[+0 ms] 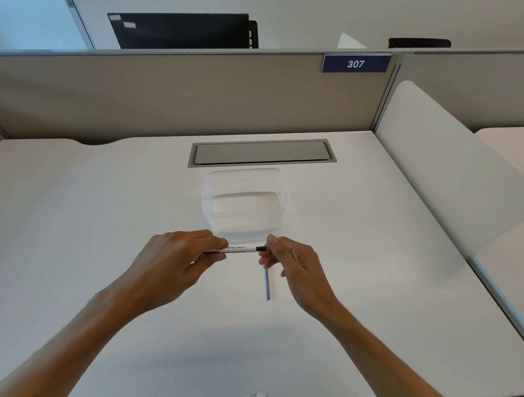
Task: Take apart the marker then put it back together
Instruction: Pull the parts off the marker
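A white whiteboard marker body (239,250) with black print lies level above the white desk (102,208). My left hand (172,265) grips its left part. At its right end a small black piece (260,249) sticks out, and the thumb and fingertips of my right hand (292,267) pinch it. A thin blue rod (267,285) lies on the desk just below the marker's right end, pointing toward me; its far end is hidden behind my right fingers.
A clear plastic container (245,199) stands on the desk right behind the marker. Farther back, a grey cable hatch (261,152) sits in the desk, in front of a beige partition (156,94). A white divider (443,169) bounds the right side.
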Demonstrator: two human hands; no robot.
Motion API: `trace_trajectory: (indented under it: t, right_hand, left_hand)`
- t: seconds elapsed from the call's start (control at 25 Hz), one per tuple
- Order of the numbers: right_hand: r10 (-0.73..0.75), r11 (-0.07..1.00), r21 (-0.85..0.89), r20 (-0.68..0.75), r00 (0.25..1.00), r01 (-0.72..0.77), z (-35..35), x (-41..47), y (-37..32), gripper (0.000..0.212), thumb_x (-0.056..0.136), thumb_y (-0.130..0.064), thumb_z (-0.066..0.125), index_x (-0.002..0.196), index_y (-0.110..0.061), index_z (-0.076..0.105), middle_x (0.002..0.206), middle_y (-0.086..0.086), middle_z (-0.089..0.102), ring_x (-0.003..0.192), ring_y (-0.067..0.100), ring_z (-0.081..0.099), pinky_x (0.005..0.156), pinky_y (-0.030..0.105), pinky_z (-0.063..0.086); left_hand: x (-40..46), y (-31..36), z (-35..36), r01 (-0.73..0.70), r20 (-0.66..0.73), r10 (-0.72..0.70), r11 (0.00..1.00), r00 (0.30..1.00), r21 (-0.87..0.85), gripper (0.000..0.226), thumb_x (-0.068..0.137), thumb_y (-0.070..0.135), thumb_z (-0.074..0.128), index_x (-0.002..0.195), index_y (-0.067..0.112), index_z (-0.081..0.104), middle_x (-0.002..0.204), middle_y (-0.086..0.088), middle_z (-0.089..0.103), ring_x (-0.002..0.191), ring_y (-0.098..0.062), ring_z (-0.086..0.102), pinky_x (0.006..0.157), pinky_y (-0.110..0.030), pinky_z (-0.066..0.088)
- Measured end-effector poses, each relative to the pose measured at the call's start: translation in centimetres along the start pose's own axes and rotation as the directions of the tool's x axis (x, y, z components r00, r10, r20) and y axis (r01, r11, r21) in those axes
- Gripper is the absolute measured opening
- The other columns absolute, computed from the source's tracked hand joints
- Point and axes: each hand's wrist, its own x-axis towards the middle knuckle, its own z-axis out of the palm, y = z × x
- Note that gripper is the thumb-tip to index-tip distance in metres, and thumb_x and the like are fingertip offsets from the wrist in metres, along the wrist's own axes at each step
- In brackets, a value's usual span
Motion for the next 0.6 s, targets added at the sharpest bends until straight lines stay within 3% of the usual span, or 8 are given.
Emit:
trace_trajectory:
  t: [0.12,0.32,0.48,0.6]
  right_hand:
    - [0.020,1.000,-0.018,0.046,0.999,-0.019,0.1,0.0,0.1,0.045,0.098,-0.042,0.052,0.070,-0.012,0.069,0.068,0.005,0.069,0.066,0.037,0.063,0.053,0.016,0.043]
    - [-0.018,1.000,0.022,0.100,0.995,0.016,-0.3,0.1,-0.5,0.030,0.095,-0.033,0.062,0.075,-0.011,0.071,0.069,0.000,0.068,0.065,0.003,0.060,0.064,0.013,0.044]
    - [-0.042,0.999,0.025,0.119,0.992,0.039,-1.1,0.5,-0.8,0.008,0.090,-0.020,0.071,0.086,-0.013,0.073,0.077,-0.007,0.072,0.079,0.006,0.067,0.078,0.029,0.050]
    - [-0.045,0.999,0.024,0.137,0.990,0.043,-1.4,0.7,-1.1,0.003,0.087,-0.015,0.075,0.087,-0.017,0.074,0.083,-0.011,0.073,0.085,0.005,0.068,0.077,0.033,0.048]
  left_hand:
    - [0.0,0.1,0.0,-0.014,0.003,0.014,1.000,1.000,0.005,0.028,0.092,0.045,0.041,0.102,0.036,0.065,0.072,0.019,0.055,0.058,-0.012,0.044,0.044,-0.030,0.043]
    - [0.0,0.3,-0.1,-0.009,-0.012,0.010,1.000,1.000,0.007,0.028,0.093,0.046,0.040,0.103,0.036,0.065,0.071,0.020,0.050,0.060,-0.005,0.041,0.043,-0.030,0.042]
    - [0.1,0.3,-0.1,-0.002,-0.030,0.002,1.000,1.000,0.002,0.029,0.094,0.045,0.041,0.106,0.034,0.065,0.075,0.019,0.053,0.063,-0.005,0.042,0.045,-0.032,0.044]
    - [0.2,0.3,0.0,0.001,-0.032,0.000,1.000,0.999,0.007,0.029,0.094,0.046,0.041,0.106,0.034,0.064,0.074,0.016,0.055,0.063,-0.011,0.047,0.046,-0.033,0.045]
